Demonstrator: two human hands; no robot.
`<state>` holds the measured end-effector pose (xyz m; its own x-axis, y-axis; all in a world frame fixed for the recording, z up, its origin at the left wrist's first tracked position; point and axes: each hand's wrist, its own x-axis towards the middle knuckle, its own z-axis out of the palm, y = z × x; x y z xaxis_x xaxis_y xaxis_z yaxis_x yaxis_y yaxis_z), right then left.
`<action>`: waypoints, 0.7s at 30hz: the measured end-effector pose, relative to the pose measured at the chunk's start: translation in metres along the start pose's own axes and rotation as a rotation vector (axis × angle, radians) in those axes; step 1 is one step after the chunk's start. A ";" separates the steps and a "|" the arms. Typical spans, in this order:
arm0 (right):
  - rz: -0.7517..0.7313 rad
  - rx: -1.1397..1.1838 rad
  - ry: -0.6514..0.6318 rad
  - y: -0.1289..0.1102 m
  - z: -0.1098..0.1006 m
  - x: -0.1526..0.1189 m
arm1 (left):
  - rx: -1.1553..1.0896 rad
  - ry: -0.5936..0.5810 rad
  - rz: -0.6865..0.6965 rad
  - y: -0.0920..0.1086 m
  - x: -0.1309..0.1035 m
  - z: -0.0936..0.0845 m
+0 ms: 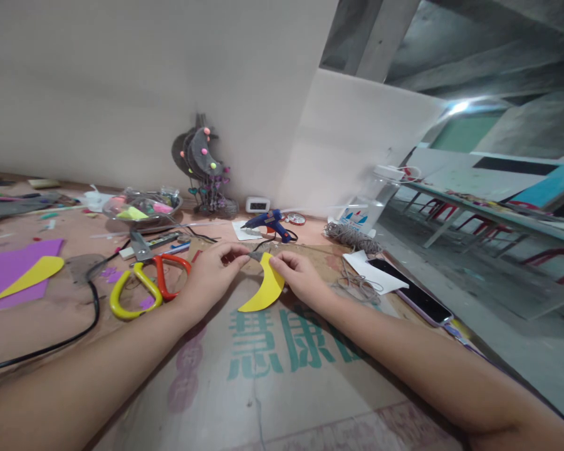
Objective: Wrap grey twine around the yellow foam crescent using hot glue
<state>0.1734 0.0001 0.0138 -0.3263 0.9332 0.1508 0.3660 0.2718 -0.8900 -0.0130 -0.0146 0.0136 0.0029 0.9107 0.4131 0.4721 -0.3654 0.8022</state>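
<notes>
A yellow crescent-shaped cutout [267, 289] is pinched at its upper right edge by my right hand [299, 274], its lower point aimed left over the cardboard. Thumb and forefinger of my left hand [219, 266] are pressed together on what looks like a bit of grey cord [255, 255] at the crescent's upper tip. Scissors [137, 291] with one yellow and one red handle lie left of my left hand. Past both hands rests a blue glue gun [271, 220] on its stand. Loose grey cord [360, 285] is tangled to the right of my right hand.
Purple sheet [9, 266] with a yellow piece lies far left, near a black cable [95, 307]. Behind stand a bowl of scraps [143, 216], grey moon ornaments [200, 153] and a clear jug [378, 188]. A phone [413, 294] lies near the right table edge.
</notes>
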 end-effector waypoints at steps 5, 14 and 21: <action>0.031 0.011 0.000 0.001 0.000 0.000 | 0.009 -0.004 0.025 0.000 0.000 0.000; 0.006 0.013 -0.009 0.004 0.000 0.001 | 0.033 -0.006 0.105 -0.003 -0.001 0.001; 0.007 0.000 -0.005 0.004 -0.001 0.001 | 0.039 -0.014 0.100 0.001 0.000 0.000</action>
<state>0.1751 0.0023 0.0105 -0.3281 0.9338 0.1425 0.3680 0.2653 -0.8912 -0.0128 -0.0151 0.0140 0.0644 0.8727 0.4841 0.5029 -0.4473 0.7396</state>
